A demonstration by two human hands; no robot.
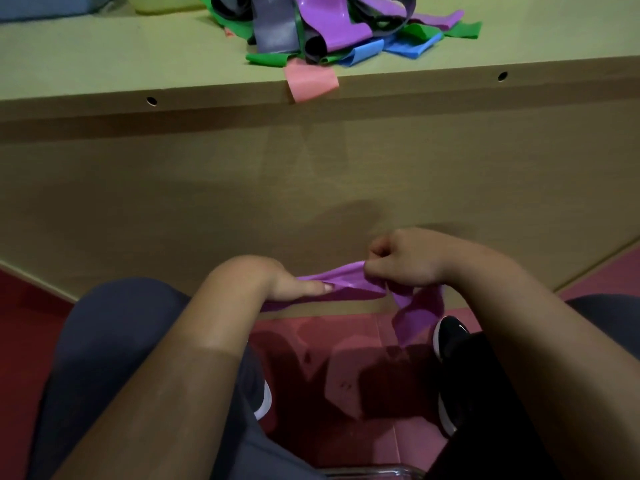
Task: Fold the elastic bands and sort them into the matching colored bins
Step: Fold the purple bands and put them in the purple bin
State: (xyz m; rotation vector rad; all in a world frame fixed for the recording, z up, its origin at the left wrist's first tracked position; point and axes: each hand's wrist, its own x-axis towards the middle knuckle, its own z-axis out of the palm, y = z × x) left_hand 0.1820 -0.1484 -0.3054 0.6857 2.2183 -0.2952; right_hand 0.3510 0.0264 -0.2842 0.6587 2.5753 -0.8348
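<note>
Both my bare forearms reach forward and downward, converging in front of my knees, lower than the tabletop (104, 64) edge and close to its beige front panel (207, 188). My left grip (291, 284) is back-of-hand up with the wrist bent inward; its thumb (311, 288) lies straight along the top of the purple band (349, 280), pointing right, while the other fingers are hidden beneath, so the band is clamped between them. My right grip (405, 261) is a tight fist, knuckles up, its fingertips pinching the band's upper edge just beside the left thumb's tip. The band runs crumpled between both grips; one end pokes out under my left wrist, and a loop hangs from the right grip toward the red floor (346, 341), in front of my black shoe (450, 336). The shoe carries a small white mark, too small to read. Up on the tabletop, well apart from my grips, sits the pile (329, 26) of tangled purple, green, grey and blue bands; a pink band (310, 81) droops over the tabletop edge. At the top left corner a blue bin (34, 5) and a yellow bin (162, 3) are cropped by the frame. My grey trouser knee (114, 323) fills the lower left.
</note>
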